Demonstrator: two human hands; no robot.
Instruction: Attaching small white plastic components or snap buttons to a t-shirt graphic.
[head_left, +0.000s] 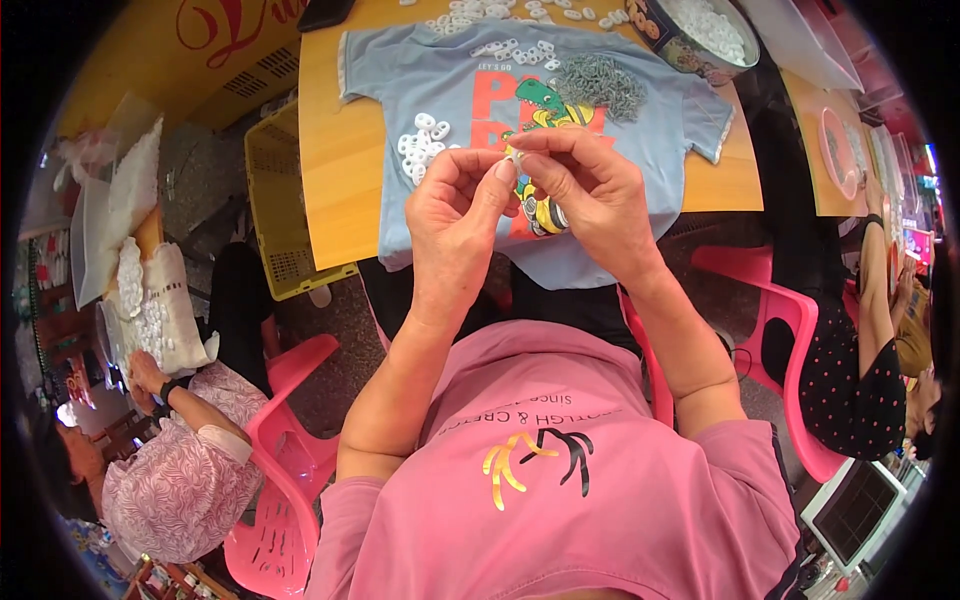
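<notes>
My left hand point(453, 222) and my right hand point(602, 198) meet above the near part of a light blue T-shirt point(430, 85) spread over the table. Between their fingertips they pinch a small white plastic piece point(514, 157); most of it is hidden by the fingers. Just left of my left hand lies a heap of white oval plastic pieces with holes point(420, 146). Beyond my right hand rests a pile of small grey metal parts point(600, 86), too fine to name. More white pieces point(515, 50) are scattered at the shirt's far side.
A round tin point(690, 58) filled with white pieces stands at the table's far right corner. A yellow crate point(278, 200) is left of the wooden table point(340, 215). Co-workers sit on pink chairs point(290, 450) at both sides; a pink basin point(838, 150) is at the right.
</notes>
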